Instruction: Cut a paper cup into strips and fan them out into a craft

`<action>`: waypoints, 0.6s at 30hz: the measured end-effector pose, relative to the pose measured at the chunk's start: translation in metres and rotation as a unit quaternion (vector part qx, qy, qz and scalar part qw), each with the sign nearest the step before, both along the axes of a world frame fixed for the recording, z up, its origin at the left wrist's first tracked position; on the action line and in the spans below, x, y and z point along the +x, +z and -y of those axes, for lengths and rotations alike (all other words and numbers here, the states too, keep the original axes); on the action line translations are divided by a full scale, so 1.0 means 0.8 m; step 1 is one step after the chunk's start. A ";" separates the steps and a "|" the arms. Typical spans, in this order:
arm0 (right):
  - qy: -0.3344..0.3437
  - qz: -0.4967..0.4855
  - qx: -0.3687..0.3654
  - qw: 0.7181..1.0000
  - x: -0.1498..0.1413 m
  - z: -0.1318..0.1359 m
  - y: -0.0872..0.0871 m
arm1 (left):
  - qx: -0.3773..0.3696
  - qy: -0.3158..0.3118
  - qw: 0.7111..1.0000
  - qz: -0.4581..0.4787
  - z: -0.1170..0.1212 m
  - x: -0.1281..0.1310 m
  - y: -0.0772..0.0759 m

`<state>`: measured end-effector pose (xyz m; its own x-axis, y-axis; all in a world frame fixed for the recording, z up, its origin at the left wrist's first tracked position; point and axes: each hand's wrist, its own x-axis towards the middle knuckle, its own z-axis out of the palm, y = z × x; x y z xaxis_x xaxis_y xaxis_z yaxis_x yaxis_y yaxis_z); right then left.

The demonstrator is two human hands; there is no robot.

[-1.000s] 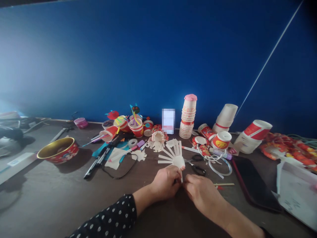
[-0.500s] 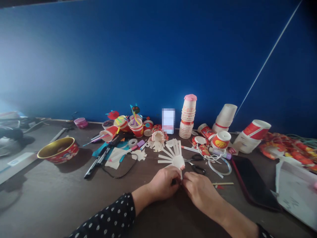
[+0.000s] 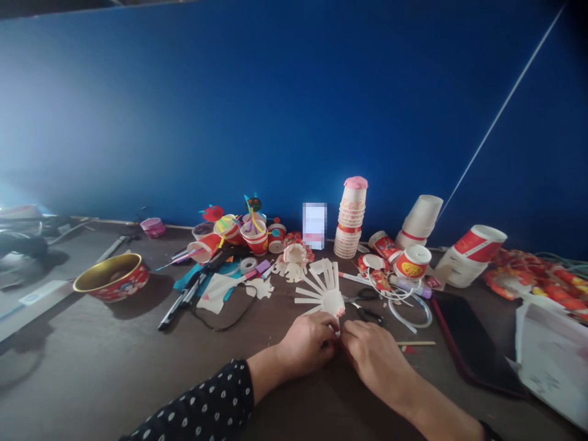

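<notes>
A paper cup [image 3: 331, 300], its wall cut into several white strips that fan out, is between my two hands at the middle of the table. My left hand [image 3: 309, 343] has its fingers curled closed on the near side of the cup. Opposite it, my right hand [image 3: 370, 349] is also closed, its fingertips pinching close to the left ones at a strip. The pinched part is mostly covered by fingers. Just beyond my right hand lie black-handled scissors [image 3: 369, 313], partly behind the cup.
Behind stand a tall stack of paper cups [image 3: 351, 220] and cups with pipe cleaners [image 3: 254, 237]. To the left are a gold-lined bowl [image 3: 113, 283] and a black craft knife [image 3: 172, 309]. At right lie coiled tubing [image 3: 416, 315], a thin stick [image 3: 416, 343] and a dark phone [image 3: 475, 343].
The whole view has shifted slightly, so things sit a little further right. Both hands keep their closed grip at the cup, with barely any finger movement.
</notes>
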<state>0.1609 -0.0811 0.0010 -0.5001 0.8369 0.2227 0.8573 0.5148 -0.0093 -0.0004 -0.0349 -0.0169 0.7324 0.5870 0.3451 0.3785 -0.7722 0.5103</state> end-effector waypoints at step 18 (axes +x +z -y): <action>-0.003 0.002 -0.090 0.996 0.006 0.006 0.016 | 0.013 0.030 0.999 0.013 -0.001 0.004 -0.005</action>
